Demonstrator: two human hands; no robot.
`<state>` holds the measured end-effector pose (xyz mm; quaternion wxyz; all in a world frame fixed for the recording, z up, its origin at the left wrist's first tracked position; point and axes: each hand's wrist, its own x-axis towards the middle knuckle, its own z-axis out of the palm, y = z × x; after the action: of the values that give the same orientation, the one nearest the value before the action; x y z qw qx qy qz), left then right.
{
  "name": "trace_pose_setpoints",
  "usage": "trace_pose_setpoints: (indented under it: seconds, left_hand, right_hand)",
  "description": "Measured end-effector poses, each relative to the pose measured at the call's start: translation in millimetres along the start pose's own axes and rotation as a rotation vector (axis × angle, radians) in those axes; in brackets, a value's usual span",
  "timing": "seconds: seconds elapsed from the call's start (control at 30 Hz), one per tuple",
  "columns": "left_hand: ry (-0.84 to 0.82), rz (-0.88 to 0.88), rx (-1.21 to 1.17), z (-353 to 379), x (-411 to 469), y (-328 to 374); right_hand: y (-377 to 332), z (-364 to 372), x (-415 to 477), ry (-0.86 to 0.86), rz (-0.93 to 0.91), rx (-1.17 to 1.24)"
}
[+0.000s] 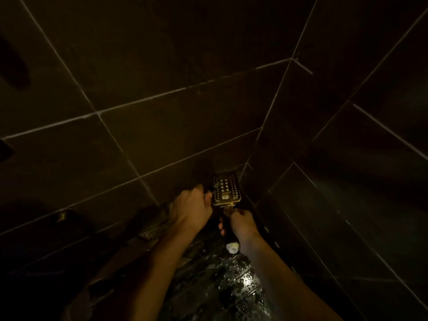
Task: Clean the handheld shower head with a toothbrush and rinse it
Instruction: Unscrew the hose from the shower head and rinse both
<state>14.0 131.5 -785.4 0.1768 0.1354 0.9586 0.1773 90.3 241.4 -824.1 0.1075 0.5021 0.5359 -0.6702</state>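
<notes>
Though the light is poor, one shower head (225,190) can be made out low in the corner where the two tiled walls (162,100) meet, its square face turned up toward the person and its nozzle holes showing in rows. The right hand (243,224) is wrapped closed around the handle just below the face, knuckles up. The left hand (192,208) is curled shut right beside the left edge of the face, fingertips touching or nearly touching it; something may be pinched in it, but I cannot tell whether that is the toothbrush, which I cannot see anywhere. At the bottom end of the handle sits one pale round fitting (232,247), probably where the hose joins.

My guess is that the head is rigid and fairly light, a hard metal-look shell that will not flex under scrubbing. The floor (227,286) below glistens with water, so the handle is likely wet and slick. The narrow neck under the face, where the right hand already holds it, seems the best grip, with the face braced against twisting.

By count: one shower head, one fitting, two hands, two bare forearms, no brush in view.
</notes>
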Motion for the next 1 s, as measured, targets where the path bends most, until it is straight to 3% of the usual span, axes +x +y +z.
trace_pose_setpoints:
  seconds: [0.37, 1.0]
  left_hand:
    - [-0.002, 0.106, 0.101, 3, 20, 31]
    - [-0.029, 0.018, 0.125, -23, 58, 25]
  right_hand:
    - [-13, -11, 10, -0.029, -0.008, 0.056]
    - [-7, -21, 16, -0.125, -0.088, -0.035]
